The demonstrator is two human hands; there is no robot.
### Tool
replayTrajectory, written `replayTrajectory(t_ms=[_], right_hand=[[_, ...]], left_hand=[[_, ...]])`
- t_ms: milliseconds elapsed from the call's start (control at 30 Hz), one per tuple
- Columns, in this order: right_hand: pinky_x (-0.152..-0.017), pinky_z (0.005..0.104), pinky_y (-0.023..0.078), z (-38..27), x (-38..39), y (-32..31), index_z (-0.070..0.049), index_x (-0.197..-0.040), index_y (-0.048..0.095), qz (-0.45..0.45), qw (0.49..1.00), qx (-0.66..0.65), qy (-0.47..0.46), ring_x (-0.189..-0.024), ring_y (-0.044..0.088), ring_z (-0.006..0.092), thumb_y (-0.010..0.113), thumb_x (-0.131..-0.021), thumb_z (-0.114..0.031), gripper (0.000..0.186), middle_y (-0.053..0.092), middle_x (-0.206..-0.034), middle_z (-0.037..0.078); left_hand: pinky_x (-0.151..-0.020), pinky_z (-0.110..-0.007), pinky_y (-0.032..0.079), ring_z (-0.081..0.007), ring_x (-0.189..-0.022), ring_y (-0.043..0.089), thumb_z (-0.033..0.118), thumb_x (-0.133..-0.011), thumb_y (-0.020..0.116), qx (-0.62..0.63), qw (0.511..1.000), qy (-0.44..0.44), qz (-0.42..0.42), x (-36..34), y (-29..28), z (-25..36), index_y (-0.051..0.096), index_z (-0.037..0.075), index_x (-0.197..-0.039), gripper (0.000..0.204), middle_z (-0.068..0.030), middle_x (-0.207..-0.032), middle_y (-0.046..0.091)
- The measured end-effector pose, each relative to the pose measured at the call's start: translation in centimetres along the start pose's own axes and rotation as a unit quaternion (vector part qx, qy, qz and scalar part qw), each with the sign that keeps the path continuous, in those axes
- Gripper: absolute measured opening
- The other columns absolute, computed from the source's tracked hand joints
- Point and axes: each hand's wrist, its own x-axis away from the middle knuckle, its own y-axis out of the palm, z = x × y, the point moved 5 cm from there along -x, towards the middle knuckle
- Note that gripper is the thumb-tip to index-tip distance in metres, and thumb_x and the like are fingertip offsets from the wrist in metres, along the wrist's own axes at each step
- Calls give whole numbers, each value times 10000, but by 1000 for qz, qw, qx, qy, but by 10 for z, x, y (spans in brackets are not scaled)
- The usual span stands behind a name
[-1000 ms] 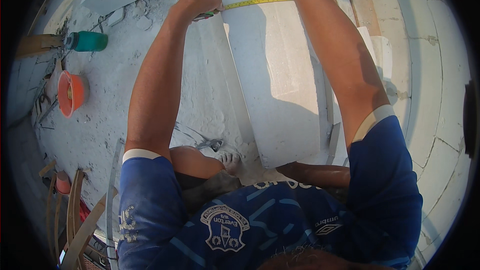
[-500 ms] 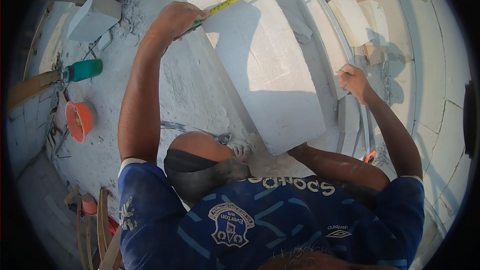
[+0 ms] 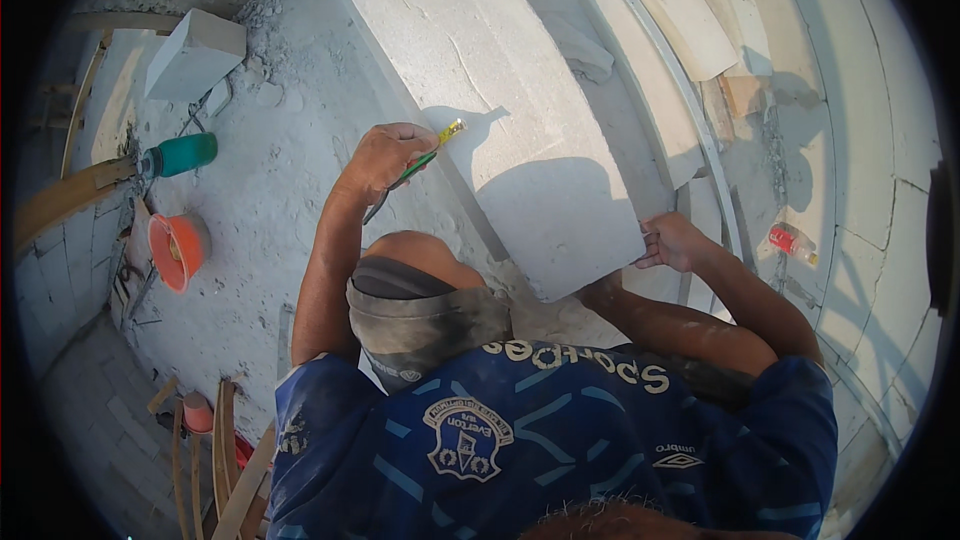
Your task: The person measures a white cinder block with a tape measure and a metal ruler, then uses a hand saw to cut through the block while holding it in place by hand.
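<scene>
My left hand (image 3: pixel 395 155) is closed around a tape measure, its short yellow blade (image 3: pixel 450 130) sticking out above a slim green item (image 3: pixel 414 169) in the same grip. It is just left of a long white block (image 3: pixel 500 60), whose top carries thin marks and a shadow. My right hand (image 3: pixel 668 240) has its fingers curled on the block's lower right edge, gripping it. My bent knee is below the left hand, and my other leg runs under the block's near end.
A white cube block (image 3: pixel 195 50), a teal bottle (image 3: pixel 183 153), an orange bucket (image 3: pixel 180 250) and wooden strips (image 3: pixel 225 430) lie left. On the right are smaller blocks (image 3: pixel 688 25), a long metal bar (image 3: pixel 660 58), a plastic bottle (image 3: pixel 793 243) and a pale block wall (image 3: pixel 870 140).
The tape blade no longer spans the block and is now short. My left hand has moved down toward me; my right hand has come down from the far end onto the block's near right edge.
</scene>
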Motion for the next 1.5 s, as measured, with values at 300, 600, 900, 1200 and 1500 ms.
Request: replayTrajectory(t_ms=[300,600,900,1200,1500], right_hand=[[-896,587,563,1,-9,25,51,-1294,606,74,997,20,1,-1061,687,394,410,-1012,-245,454,665,-1184,226],[-831,518,613,-64,-6,54,42,-1227,634,75,992,3,-101,-964,713,349,493,-1005,-230,378,679,-1143,201],[-779,425,594,-168,-17,84,34,-1215,591,112,972,158,-130,-939,714,313,447,-1050,-243,353,668,-1157,202],[-809,323,505,-206,41,127,-22,-1167,623,-73,870,203,-443,-1006,673,202,551,-1065,-326,328,680,-1164,128],[-773,303,477,-200,48,157,-36,-984,702,-147,859,297,-389,-872,629,139,659,-1012,-317,286,688,-928,55]], left_hand=[[-617,-274,527,-122,-711,647,245,-945,700,102,993,9,-57,0,33,0,753,0,-1047,271,-55,-837,704],[-599,-279,505,-130,-698,630,273,-934,711,63,997,28,46,-38,-10,24,758,8,-1036,288,-58,-817,687],[-588,-289,480,-118,-666,590,329,-940,694,-73,986,63,136,-65,-85,86,737,40,-1115,341,-33,-802,663],[-667,-303,499,-145,-703,604,348,-940,681,-190,976,97,-45,2,61,90,779,14,-1054,366,-51,-826,701],[-764,-401,563,-296,-753,699,336,-958,590,-333,924,180,-42,15,80,107,781,31,-969,359,-182,-863,740]])
